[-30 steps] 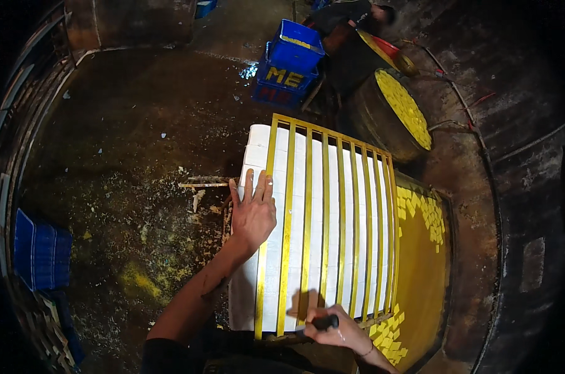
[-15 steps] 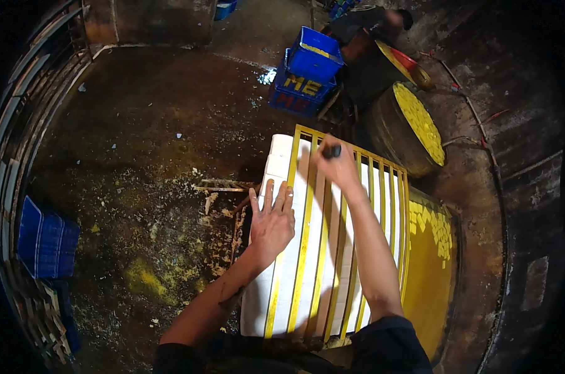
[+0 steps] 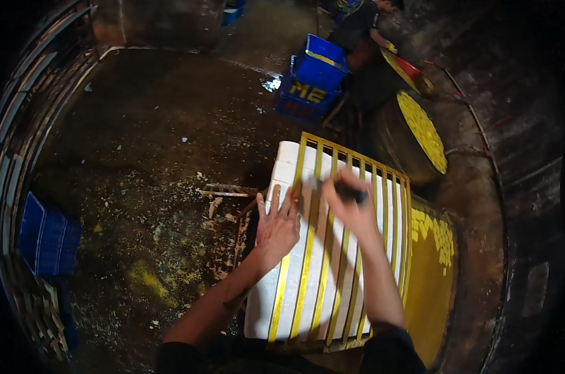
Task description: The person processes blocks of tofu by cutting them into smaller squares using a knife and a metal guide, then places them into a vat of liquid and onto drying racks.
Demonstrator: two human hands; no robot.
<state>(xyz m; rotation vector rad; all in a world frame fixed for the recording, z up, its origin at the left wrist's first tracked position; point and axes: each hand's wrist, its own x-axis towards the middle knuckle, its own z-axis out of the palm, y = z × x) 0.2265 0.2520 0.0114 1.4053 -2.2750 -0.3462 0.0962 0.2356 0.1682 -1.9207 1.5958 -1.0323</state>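
Note:
A yellow slatted frame lies over large white slabs that resemble tofu, with long parallel bars crossing them. My left hand rests flat near the left edge, fingers stretched out over the slab and the frame's outer bar. In my right hand is a knife with a dark handle, held above the middle bars. The knife's blade is blurred and mostly hidden, so I cannot tell whether it touches the slab.
Right of the frame is a vat of yellow liquid with yellow pieces floating. Beyond stand a round tub of yellow pieces and stacked blue crates. A co-worker reaches into another tub. A blue crate stands left on the littered floor.
My right hand has come nearer along the frame with the knife, from close to its far end. My left hand stays on the slab. The co-worker's arm now shows over the tub.

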